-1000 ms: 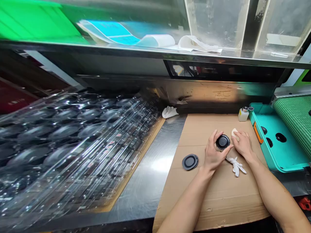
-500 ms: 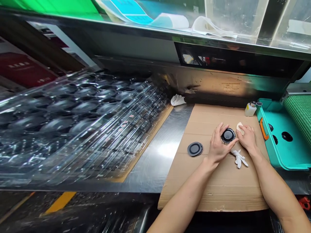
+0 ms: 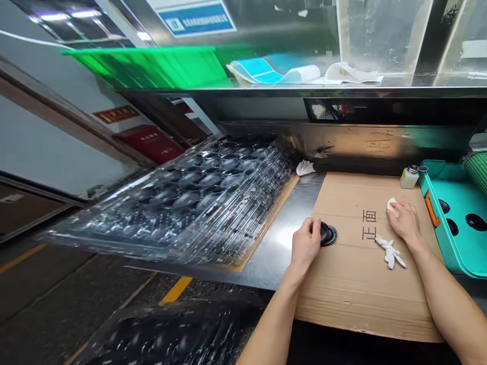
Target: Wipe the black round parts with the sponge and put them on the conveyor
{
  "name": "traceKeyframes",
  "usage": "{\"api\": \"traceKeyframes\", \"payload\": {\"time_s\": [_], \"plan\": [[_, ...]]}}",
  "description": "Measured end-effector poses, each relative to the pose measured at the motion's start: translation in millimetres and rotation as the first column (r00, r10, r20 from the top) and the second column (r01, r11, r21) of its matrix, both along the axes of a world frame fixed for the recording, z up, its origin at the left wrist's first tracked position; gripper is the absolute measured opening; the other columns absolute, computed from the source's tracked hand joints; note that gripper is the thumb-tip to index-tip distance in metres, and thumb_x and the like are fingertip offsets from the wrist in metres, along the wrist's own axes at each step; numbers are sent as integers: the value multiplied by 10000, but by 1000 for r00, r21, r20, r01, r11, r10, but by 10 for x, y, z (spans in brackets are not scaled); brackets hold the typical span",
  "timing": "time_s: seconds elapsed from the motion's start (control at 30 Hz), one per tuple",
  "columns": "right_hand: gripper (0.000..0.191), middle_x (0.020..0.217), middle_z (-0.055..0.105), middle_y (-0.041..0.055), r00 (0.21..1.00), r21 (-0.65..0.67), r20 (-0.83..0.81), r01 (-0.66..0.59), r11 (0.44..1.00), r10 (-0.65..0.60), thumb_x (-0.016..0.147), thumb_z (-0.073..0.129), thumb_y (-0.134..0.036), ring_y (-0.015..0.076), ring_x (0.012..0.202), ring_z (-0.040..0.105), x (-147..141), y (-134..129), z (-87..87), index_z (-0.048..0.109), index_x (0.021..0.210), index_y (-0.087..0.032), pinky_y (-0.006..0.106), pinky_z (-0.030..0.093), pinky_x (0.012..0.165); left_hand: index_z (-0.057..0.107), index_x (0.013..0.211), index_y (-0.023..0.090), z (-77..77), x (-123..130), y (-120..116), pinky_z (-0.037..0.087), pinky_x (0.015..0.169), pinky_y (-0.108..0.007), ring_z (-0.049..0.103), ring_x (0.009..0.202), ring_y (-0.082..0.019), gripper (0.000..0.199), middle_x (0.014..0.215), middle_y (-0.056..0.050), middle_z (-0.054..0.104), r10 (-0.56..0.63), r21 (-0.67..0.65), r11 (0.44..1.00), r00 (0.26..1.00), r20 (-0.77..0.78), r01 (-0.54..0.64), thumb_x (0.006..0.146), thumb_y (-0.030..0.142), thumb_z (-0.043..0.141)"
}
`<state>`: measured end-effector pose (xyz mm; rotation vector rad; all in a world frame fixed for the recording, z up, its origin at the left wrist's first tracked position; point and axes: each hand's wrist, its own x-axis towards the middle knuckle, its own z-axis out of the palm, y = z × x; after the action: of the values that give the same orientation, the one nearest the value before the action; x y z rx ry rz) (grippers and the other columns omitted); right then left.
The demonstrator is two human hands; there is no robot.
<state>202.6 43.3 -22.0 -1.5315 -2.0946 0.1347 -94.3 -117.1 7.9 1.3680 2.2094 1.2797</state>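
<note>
My left hand (image 3: pixel 306 243) is closed on a round black part (image 3: pixel 326 233), which is tilted over another flat black disc (image 3: pixel 333 236) on the cardboard sheet (image 3: pixel 342 289). To the right, my right hand (image 3: pixel 405 220) pinches a small cream-coloured pad (image 3: pixel 391 207) just above the cardboard. A crumpled white glove (image 3: pixel 391 253) lies between my two hands, nearer the front. Dark printed characters show on the cardboard to the left of my right hand.
Clear plastic trays (image 3: pixel 213 197) of black parts are stacked at left. A teal bin (image 3: pixel 460 243) with black parts stands at right, beside a small bottle (image 3: pixel 409 177). Another white glove (image 3: pixel 305 168) lies behind. A green crate (image 3: pixel 152 66) sits on the shelf.
My left hand has moved left with the black part, to the disc on the cardboard. My right hand stays near the bin with the pad. The view has turned left, uncovering the printed characters.
</note>
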Motion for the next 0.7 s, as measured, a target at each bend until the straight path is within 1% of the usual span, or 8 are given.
{"api": "traceKeyframes", "payload": {"time_s": [0.13,0.27,0.33,0.4,0.47,0.53,0.6,0.7], "plan": [[350,1193,663,96,1000,-3,0,4,1000,-4,924,579,-379,276,1098,520,4,-5,-1,722,1194,-206,377,386,953,669,763,211,-144,50,83,431,755,-318,577,800,-206,388,797,-58,598,-41,-48,998,984,-175,33,970,471,469],[348,1187,667,95,1000,3,2,-2,1000,2,920,585,-383,279,1085,527,13,14,-16,724,1189,-212,381,393,942,727,872,213,-195,60,102,468,814,-351,612,856,-231,384,901,-87,606,-39,-82,996,985,-166,26,961,491,477],[345,1190,666,92,1000,7,0,4,1000,-4,918,589,-385,280,1080,528,9,15,-14,726,1187,-217,380,397,936,733,978,197,-168,48,63,479,880,-379,629,940,-255,413,994,-109,620,-62,-109,993,988,-140,47,956,518,474],[344,1193,664,94,1000,5,1,9,1000,-9,920,589,-383,280,1075,527,0,5,-5,727,1187,-214,380,398,933,696,1157,183,-125,49,-2,464,971,-411,604,1107,-298,483,1166,-138,608,-114,-136,986,983,-146,94,910,568,541],[343,1191,664,100,1000,-2,2,11,1000,-11,921,587,-377,284,1069,526,-9,-8,3,726,1187,-210,382,399,928,606,1328,188,-90,67,-67,429,1046,-443,522,1257,-346,660,1335,-152,553,-185,-174,973,967,-176,155,813,597,663],[340,1184,664,103,1000,-6,-1,12,1000,-12,920,587,-372,286,1062,525,-14,-18,3,727,1184,-210,383,398,924,556,1391,203,-76,89,-103,393,1091,-476,471,1310,-373,770,1386,-146,545,-270,-203,951,946,-182,233,737,560,753],[334,1171,665,100,1000,-6,-5,8,1000,-8,921,583,-370,283,1055,524,-16,-22,-5,726,1179,-213,381,396,925,589,1356,218,-78,89,-90,376,1105,-496,493,1281,-372,704,1342,-134,597,-340,-202,930,928,-154,307,729,476,777],[319,1140,668,93,1000,0,-19,-2,1000,2,919,582,-363,274,1042,525,-24,-26,-11,726,1160,-214,374,396,931,648,1282,237,-56,17,7,379,1101,-495,529,1233,-357,554,1292,-117,646,-420,-198,899,897,-136,390,748,342,749]]}}
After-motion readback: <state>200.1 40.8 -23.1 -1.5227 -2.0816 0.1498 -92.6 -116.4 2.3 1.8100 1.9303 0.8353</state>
